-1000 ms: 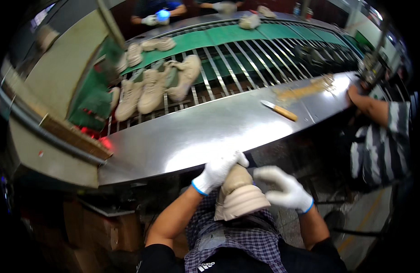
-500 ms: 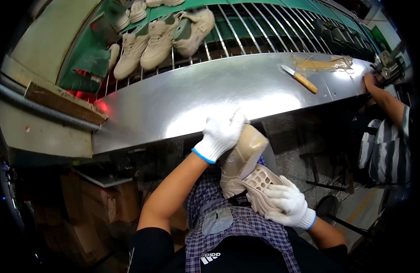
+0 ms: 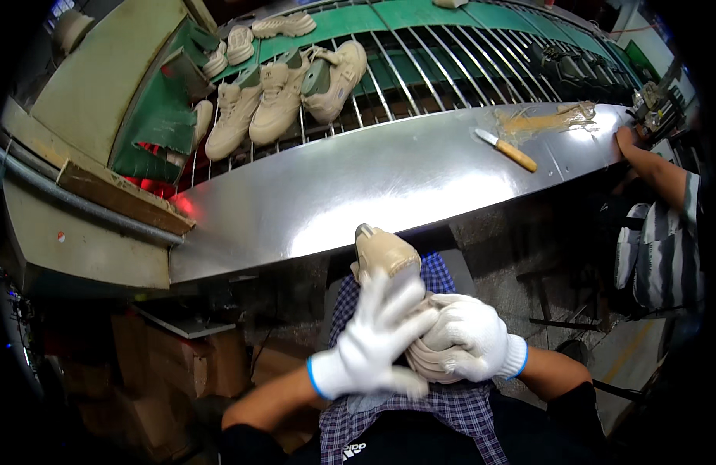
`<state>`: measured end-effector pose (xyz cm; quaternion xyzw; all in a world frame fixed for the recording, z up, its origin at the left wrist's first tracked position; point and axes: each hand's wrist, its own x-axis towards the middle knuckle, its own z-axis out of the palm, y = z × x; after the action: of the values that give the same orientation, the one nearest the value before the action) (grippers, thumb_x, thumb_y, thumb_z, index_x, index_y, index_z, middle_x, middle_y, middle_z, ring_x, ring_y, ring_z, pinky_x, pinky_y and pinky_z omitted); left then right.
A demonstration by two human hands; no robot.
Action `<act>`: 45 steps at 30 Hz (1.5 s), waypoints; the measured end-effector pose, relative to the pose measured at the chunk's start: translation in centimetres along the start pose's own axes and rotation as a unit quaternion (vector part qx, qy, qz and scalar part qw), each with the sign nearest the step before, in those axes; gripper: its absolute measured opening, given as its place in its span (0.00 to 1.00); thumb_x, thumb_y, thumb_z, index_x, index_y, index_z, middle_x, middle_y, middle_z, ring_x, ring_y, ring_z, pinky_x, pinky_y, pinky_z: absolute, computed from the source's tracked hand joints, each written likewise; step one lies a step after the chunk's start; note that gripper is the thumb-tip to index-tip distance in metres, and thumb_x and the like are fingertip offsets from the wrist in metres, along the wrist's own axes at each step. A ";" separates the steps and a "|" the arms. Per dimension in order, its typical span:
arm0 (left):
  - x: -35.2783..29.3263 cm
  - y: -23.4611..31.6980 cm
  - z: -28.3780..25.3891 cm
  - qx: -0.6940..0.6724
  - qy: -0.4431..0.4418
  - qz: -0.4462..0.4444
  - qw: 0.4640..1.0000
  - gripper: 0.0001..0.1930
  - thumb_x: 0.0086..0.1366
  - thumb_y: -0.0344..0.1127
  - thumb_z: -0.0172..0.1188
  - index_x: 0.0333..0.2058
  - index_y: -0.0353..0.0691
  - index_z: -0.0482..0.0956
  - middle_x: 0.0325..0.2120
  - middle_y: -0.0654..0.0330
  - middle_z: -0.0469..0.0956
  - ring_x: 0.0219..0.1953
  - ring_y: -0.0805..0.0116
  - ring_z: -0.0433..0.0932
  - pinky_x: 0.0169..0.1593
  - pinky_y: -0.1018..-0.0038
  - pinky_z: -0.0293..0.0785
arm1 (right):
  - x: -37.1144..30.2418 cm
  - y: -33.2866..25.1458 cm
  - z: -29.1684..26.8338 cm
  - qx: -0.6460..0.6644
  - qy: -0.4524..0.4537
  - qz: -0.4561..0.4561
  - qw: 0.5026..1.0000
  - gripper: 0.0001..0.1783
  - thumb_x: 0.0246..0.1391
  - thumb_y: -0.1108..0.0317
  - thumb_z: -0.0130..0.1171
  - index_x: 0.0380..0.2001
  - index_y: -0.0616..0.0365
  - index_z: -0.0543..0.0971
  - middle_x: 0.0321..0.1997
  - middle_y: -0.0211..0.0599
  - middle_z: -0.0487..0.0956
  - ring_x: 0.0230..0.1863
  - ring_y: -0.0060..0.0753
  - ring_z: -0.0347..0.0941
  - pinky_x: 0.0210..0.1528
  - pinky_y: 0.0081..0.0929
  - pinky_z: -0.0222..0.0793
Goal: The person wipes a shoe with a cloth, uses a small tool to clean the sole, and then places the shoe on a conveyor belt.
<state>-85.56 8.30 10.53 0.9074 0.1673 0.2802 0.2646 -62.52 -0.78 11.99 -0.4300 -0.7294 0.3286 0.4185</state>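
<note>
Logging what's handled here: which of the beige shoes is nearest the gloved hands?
The beige shoe over the checked apron: the right hand grips its ridged sole; the other beige shoes sit beyond the steel bench.

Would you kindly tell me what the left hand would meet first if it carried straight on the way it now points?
Most likely the beige shoe upper, which shows just ahead of the left hand and its spread fingers; depth is unclear, so they might be touching.

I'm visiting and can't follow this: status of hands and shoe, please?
Right hand gripping sole. Left hand open, blurred, partly hiding shoe. Contact there unclear. Knife on bench, away from both hands.
</note>
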 end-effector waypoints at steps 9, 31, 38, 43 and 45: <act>-2.1 -1.0 2.7 -0.100 0.164 -0.068 0.979 0.43 0.41 0.43 0.89 0.53 0.35 0.74 0.48 0.49 0.78 0.48 0.51 0.81 0.51 0.60 0.81 | 1.4 2.9 -1.2 0.003 -0.024 -0.014 1.000 0.55 0.33 0.41 0.90 0.58 0.64 0.74 0.52 0.48 0.78 0.55 0.51 0.76 0.61 0.48 0.74; 0.1 -5.8 5.6 -0.237 0.229 -0.135 0.934 0.40 0.46 0.51 0.90 0.43 0.37 0.69 0.35 0.59 0.70 0.34 0.67 0.70 0.33 0.70 0.70 | 3.1 8.8 -0.9 0.092 0.031 0.108 0.989 0.58 0.27 0.36 0.90 0.58 0.57 0.76 0.50 0.38 0.77 0.50 0.38 0.70 0.52 0.39 0.71; 0.7 -5.7 4.7 -0.237 0.207 -0.151 0.937 0.40 0.45 0.52 0.89 0.43 0.37 0.69 0.35 0.59 0.70 0.34 0.64 0.71 0.35 0.68 0.71 | 3.2 9.1 -1.1 0.160 0.034 0.124 0.979 0.54 0.30 0.36 0.89 0.56 0.55 0.76 0.49 0.38 0.73 0.48 0.37 0.69 0.51 0.36 0.70; 0.8 -5.7 3.9 -0.254 0.183 -0.167 0.935 0.41 0.43 0.52 0.89 0.44 0.36 0.69 0.36 0.58 0.71 0.35 0.62 0.72 0.35 0.68 0.72 | 3.9 8.9 -1.7 0.185 0.015 0.135 0.973 0.53 0.30 0.36 0.89 0.55 0.54 0.77 0.48 0.37 0.72 0.48 0.36 0.69 0.51 0.36 0.69; 0.8 -6.0 3.9 -0.258 0.175 -0.168 0.935 0.42 0.45 0.53 0.89 0.46 0.36 0.70 0.37 0.57 0.71 0.36 0.62 0.73 0.36 0.68 0.74 | 3.8 8.8 -1.4 0.196 0.022 0.139 0.970 0.52 0.31 0.36 0.89 0.54 0.54 0.77 0.47 0.36 0.72 0.48 0.36 0.69 0.51 0.36 0.69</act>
<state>-83.56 12.00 4.72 0.7031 0.2833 0.4198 0.4991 -59.21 6.49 6.45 -0.4438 -0.5741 0.5111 0.4606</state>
